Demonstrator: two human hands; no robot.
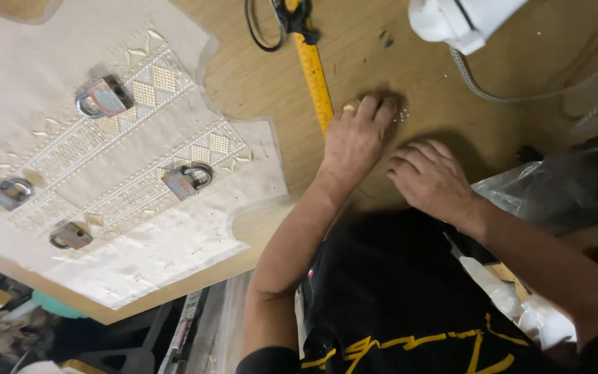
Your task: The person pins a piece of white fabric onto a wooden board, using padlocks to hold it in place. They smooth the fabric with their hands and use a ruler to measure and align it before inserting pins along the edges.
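My left hand (pixel 354 138) lies flat on the wooden table (pixel 382 83), its fingertips over a small gold-coloured bit (pixel 349 106) and a scatter of tiny beads (pixel 401 115), right beside a yellow measuring tape (pixel 314 77). My right hand (pixel 429 179) rests palm down just to its right, fingers curled on the wood, holding nothing that I can see. To the left lies a cream embroidered fabric panel (pixel 105 159) pinned down by several metal padlocks, among them a padlock (pixel 105 97) at the top and a padlock (pixel 187 180) near its right edge.
A white appliance (pixel 461 21) with a braided cord (pixel 520 93) sits at the top right. Black scissors handles (pixel 271 24) lie at the top by the tape. A clear plastic bag (pixel 555 187) is at the right. The table's edge (pixel 174 291) runs along the lower left.
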